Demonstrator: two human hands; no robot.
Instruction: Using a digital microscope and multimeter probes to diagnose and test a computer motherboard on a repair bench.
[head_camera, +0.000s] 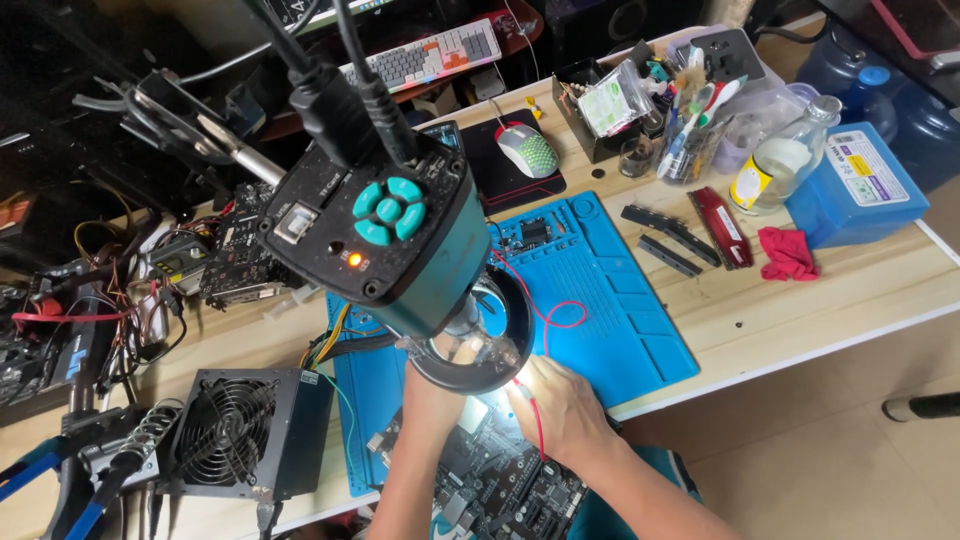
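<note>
A dark circuit board (490, 470) lies under a microscope camera (385, 235) with a lit ring light (490, 345). My right hand (560, 405) grips a thin probe with a red wire (545, 325), its tip on the brightly lit part of the board. My left hand (440, 375) reaches under the ring light and is mostly hidden by the camera body; what it holds cannot be seen.
A blue work mat (620, 300) covers the wooden bench (850, 290). A power supply with a fan (235, 430) sits at left among tangled wires. A mouse (527, 150), a glass bottle (785, 160), a blue box (860, 185), a red cloth (787, 252) and a cluttered tool holder (640, 100) stand behind.
</note>
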